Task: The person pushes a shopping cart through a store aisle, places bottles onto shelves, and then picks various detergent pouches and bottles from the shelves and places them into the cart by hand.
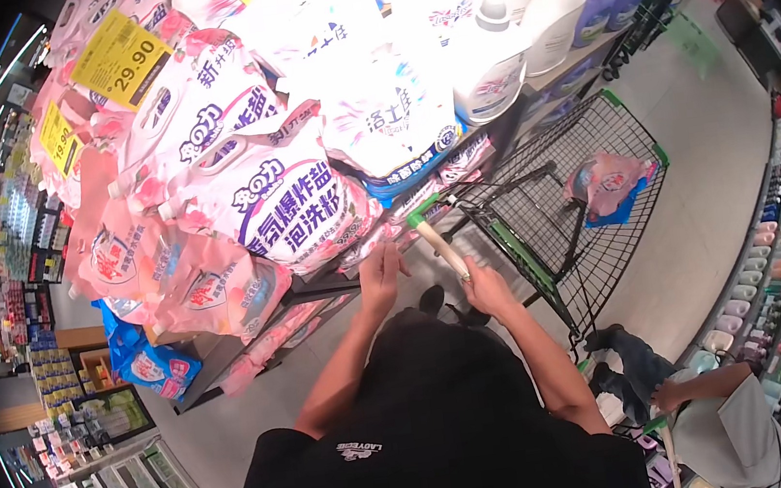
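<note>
My right hand (485,286) grips the pale handle bar (443,246) of a wire shopping cart (583,264) with green trim. Inside the cart lie a pink bag (606,182) and a blue package (620,207) partly under it. My left hand (381,274) is raised near the front edge of the display, its fingers bent together; nothing clear shows in it. Just beyond that hand leans a large pink-and-white bag of washing powder (292,216). Pink refill bags (209,288) are heaped to the left, and a white bag with a blue base (398,126) stands to the right.
White detergent bottles (496,63) and purple bottles (595,6) stand at the display's far end. Yellow price signs (123,57) rise over the bags. Another person (711,417) with a second cart is close at lower right, beside long curved-looking shelves of bottles (753,280). Blue bags (157,368) hang low at left.
</note>
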`<state>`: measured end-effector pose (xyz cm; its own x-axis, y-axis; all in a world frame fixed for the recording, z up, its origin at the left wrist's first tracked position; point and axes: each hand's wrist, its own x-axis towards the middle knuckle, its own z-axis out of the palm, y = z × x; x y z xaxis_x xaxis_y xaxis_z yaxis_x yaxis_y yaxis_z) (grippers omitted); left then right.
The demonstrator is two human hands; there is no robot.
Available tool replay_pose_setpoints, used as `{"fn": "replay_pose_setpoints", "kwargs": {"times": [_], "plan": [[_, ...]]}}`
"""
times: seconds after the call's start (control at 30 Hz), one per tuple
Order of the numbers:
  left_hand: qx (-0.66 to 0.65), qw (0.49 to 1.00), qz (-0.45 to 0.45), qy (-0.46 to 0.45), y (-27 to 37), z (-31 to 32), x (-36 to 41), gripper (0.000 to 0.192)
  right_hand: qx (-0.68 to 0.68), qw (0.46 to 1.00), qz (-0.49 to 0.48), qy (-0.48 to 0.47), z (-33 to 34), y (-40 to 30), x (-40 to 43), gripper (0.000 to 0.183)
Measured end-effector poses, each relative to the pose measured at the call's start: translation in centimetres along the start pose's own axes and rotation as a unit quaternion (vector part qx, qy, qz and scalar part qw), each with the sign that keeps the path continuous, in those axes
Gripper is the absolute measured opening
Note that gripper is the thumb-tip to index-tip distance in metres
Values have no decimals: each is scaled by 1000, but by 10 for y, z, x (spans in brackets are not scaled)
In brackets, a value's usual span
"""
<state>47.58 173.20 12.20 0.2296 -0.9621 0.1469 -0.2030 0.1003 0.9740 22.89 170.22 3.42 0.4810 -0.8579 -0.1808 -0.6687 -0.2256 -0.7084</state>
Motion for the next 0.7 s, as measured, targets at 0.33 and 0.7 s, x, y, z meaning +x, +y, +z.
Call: {"fn": "replay_pose_setpoints", "kwargs": {"times": [0.33, 0.7], "plan": [[35, 996, -52, -63, -28, 40, 13, 18, 37, 997, 11, -63, 12, -16, -28, 40], [89, 987, -24, -133, -31, 38, 15, 20, 109, 988, 18, -107, 23, -13, -27, 42]]}}
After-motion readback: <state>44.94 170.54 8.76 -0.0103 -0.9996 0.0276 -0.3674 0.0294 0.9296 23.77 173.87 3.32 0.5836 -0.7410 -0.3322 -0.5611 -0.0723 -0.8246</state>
